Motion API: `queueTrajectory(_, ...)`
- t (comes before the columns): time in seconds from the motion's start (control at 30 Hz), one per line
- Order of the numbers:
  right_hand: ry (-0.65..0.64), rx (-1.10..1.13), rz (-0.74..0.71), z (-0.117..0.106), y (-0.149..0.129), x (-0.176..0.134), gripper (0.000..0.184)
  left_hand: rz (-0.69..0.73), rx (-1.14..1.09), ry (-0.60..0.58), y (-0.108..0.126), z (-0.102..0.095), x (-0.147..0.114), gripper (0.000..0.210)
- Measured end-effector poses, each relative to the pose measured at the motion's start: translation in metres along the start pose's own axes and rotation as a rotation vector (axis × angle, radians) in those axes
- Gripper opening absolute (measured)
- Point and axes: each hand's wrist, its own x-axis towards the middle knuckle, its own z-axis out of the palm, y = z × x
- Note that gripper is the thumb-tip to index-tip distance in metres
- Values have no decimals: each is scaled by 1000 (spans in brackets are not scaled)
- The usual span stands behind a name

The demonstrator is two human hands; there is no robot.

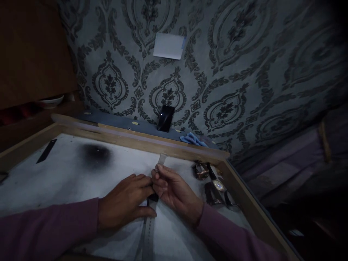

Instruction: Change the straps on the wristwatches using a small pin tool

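A wristwatch lies lengthwise on the white tray surface (65,174), its pale grey strap (148,232) running toward me and the other strap end (162,158) showing beyond my fingers. Between the two, a dark case (153,197) is mostly covered. From the left, my left hand (129,199) grips the watch, thumb on the near side and bent fingers on the far side. My right hand (174,190) is closed in a pinch just above the watch, thumb against forefinger. Whatever small thing sits at those fingertips is too dim to name.
Several watches, among them one with a bright dial (218,185), lie at the tray's right side. A wooden rim (130,137) surrounds the surface. A black strip (46,151) lies at left. Behind the rim stand a phone (165,118) and a blue cloth (193,139).
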Motion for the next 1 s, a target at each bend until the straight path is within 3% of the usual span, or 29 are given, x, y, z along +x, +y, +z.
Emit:
queueTrajectory(0.17, 75, -34, -7, 3, 5, 2, 26, 48, 75, 78, 0, 2, -4, 24)
queueTrajectory(0.27, 103, -60, -24, 5, 8, 2, 29, 77, -58, 92, -7, -7, -3, 16)
queueTrajectory(0.4, 129, -79, -43, 6, 13, 2, 30, -91, -316, 63, -32, -33, 2, 14)
queueTrajectory(0.5, 150, -69, -42, 6, 13, 2, 32, -222, -192, 116, -54, -45, 4, 8)
queueTrajectory(0.73, 170, -103, -37, 10, 14, 3, 39, -137, -51, 15, -71, -37, 3, 13)
queueTrajectory(1.0, 222, -518, -248, 14, 23, 8, 36, -131, 54, 11, -71, -35, 5, 13)
